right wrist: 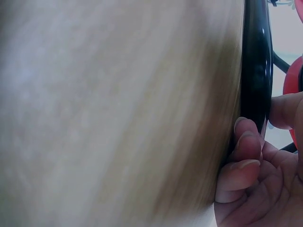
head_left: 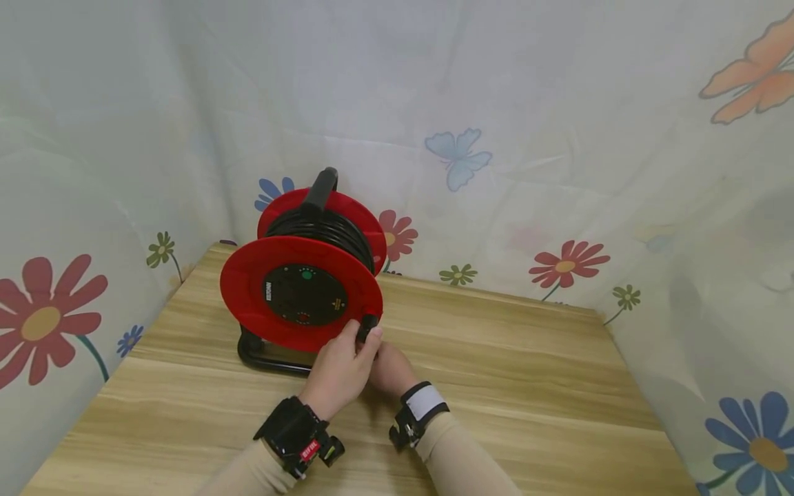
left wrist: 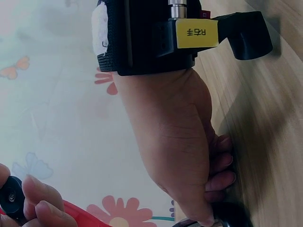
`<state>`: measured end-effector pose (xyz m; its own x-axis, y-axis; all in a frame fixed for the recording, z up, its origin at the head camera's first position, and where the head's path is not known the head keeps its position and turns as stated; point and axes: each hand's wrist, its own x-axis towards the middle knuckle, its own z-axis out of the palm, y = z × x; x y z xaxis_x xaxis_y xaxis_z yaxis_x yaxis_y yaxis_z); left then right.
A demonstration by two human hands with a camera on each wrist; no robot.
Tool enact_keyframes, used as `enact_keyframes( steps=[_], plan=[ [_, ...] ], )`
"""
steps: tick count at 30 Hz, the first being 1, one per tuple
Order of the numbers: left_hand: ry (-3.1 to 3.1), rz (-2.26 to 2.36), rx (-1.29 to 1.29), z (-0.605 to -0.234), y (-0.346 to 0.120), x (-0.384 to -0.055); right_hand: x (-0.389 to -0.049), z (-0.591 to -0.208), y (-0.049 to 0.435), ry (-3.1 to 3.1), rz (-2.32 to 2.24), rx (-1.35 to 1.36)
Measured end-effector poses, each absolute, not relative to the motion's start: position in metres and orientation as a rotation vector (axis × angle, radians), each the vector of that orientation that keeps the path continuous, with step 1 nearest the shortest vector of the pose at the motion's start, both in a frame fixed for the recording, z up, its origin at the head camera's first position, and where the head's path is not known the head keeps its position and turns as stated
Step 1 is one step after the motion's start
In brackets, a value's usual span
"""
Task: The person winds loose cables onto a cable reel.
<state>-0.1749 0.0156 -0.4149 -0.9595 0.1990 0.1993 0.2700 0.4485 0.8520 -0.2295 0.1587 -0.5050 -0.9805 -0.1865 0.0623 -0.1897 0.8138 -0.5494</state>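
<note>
A red cable reel (head_left: 245,286) wound with black cable (head_left: 331,231) stands on the left part of the wooden table. My left hand (head_left: 338,368) pinches the small black crank knob (head_left: 368,325) at the lower right of its front disc; the knob's end with a screw (left wrist: 13,197) shows between the fingers in the left wrist view. Lower down, my right hand (head_left: 392,372) holds the black tube of the stand (right wrist: 256,61). Thumb and curled fingers lie on either side of that tube in the right wrist view. In the head view the left hand partly hides the right fingers.
A black carrying handle (head_left: 320,189) tops the reel. Flower-printed white cloth (head_left: 527,179) hangs behind and on both sides of the wooden table (head_left: 496,365). Each wrist wears a black strap with a small camera, such as the left wrist strap (head_left: 288,430).
</note>
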Motion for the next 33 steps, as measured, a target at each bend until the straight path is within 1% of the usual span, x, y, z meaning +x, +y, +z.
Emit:
enact_keyframes(
  steps=[5, 15, 22, 33],
  plan=[
    [-2.635, -1.530, -0.419, -0.416, 0.015, -0.173, -0.229, -0.504, 0.158, -2.983, 0.910, 0.302],
    [-2.738, -1.457, -0.404, -0.426, 0.010, -0.174, -0.226, -0.502, 0.157, -2.985, 1.027, 0.195],
    [-2.802, -1.371, -0.413, -0.430, 0.006, -0.175, -0.226, -0.503, 0.156, -3.005, 0.961, 0.137],
    [-2.882, -1.265, -0.416, -0.435, 0.000, -0.177, -0.226, -0.503, 0.155, -2.993, 0.894, 0.139]
  ],
)
